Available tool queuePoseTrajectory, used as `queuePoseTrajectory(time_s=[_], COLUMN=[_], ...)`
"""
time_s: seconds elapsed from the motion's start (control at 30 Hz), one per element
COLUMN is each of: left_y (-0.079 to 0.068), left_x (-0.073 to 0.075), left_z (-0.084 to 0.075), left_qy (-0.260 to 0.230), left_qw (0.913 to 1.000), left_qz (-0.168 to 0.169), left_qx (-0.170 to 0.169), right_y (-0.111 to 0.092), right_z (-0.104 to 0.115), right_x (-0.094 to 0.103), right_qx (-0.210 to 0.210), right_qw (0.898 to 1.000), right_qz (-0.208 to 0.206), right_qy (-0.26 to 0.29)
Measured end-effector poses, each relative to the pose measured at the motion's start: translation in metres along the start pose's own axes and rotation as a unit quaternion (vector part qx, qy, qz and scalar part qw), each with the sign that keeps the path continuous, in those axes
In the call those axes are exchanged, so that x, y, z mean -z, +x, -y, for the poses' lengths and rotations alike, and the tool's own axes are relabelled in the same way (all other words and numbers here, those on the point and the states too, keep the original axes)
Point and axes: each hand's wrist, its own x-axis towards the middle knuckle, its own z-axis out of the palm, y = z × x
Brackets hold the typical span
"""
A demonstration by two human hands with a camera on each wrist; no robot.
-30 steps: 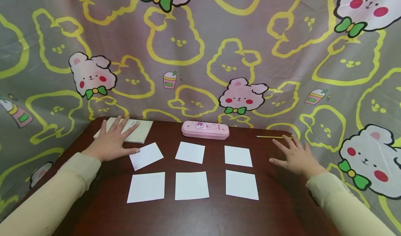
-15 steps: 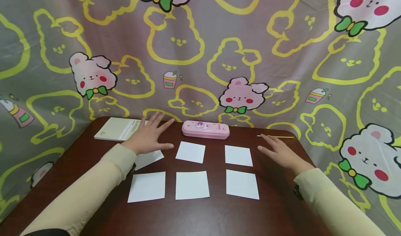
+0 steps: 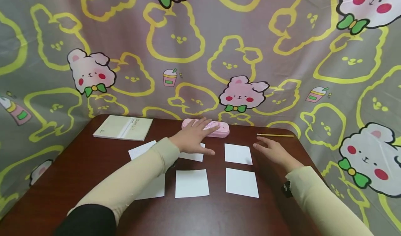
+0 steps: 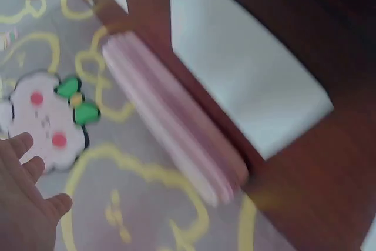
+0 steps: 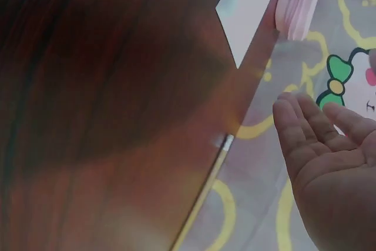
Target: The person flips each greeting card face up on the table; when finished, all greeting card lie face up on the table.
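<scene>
My left hand, fingers spread and holding nothing, reaches over the back middle white paper square. Its fingers overlap the pink pencil case in the head view; in the left wrist view the case shows apart from the hand. Off to the right, my right hand has relaxed fingers and holds nothing. It hovers between the back right paper square and a yellow pencil. That pencil lies near the table's back edge in the right wrist view.
A cream notebook lies at the table's back left. Two front paper squares, one middle and one right, lie in plain sight. My left sleeve partly covers the left squares. A patterned curtain hangs behind the brown table.
My left hand has swept rightward from over the notebook, across the back left square, to in front of the pencil case. My right hand has shifted left, off the pencil, toward the back right square.
</scene>
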Motion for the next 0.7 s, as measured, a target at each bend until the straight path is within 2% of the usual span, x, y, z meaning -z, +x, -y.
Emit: queuePoseTrajectory(time_s=[0.07, 0.17, 0.33, 0.5, 0.7], left_y=[0.01, 0.024, 0.043, 0.052, 0.056], left_x=[-0.008, -0.023, -0.047, -0.058, -0.062], left_z=[-0.011, -0.024, -0.04, -0.054, -0.068], left_qy=[-0.016, -0.027, -0.015, 0.019, 0.042], left_qw=[0.9997, 0.9989, 0.9969, 0.9925, 0.9882], left_qz=[0.018, 0.037, 0.069, 0.113, 0.141], left_qx=[-0.004, -0.013, -0.033, -0.041, -0.044], right_y=[0.002, 0.004, 0.011, 0.02, 0.025], right_z=[-0.002, -0.005, -0.012, -0.019, -0.024], right_x=[-0.003, -0.009, -0.019, -0.027, -0.035], right_qx=[-0.017, -0.04, -0.091, -0.137, -0.154], right_qw=[1.0, 0.995, 0.976, 0.961, 0.952], right_qz=[0.005, 0.018, 0.026, 0.025, 0.037], right_qy=[0.025, 0.09, 0.194, 0.238, 0.261])
